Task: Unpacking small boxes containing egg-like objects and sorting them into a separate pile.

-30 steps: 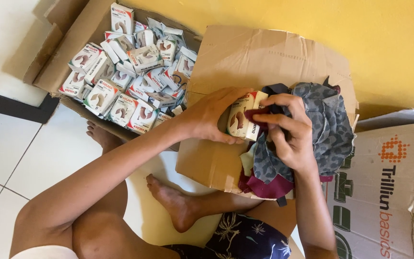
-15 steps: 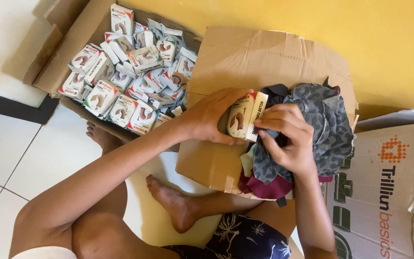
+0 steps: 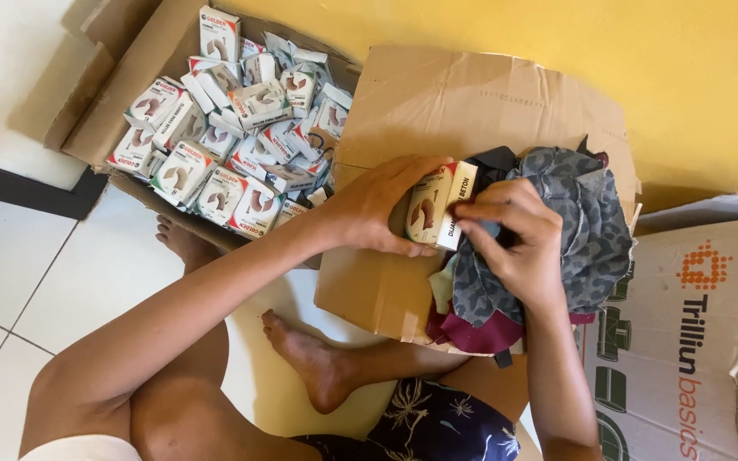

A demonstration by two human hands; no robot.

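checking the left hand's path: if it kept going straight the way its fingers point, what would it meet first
The left hand already grips the small white box, fingers pointing right. Straight on, it would likely meet the right hand at the box's far edge first, then the grey patterned cloth. Depth is unclear.

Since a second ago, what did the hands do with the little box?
The left hand has kept hold of the small box, turning it so its white side shows. The right hand slid from over the box to its right edge. The carton of boxes, the cloth pile and the legs stayed put.
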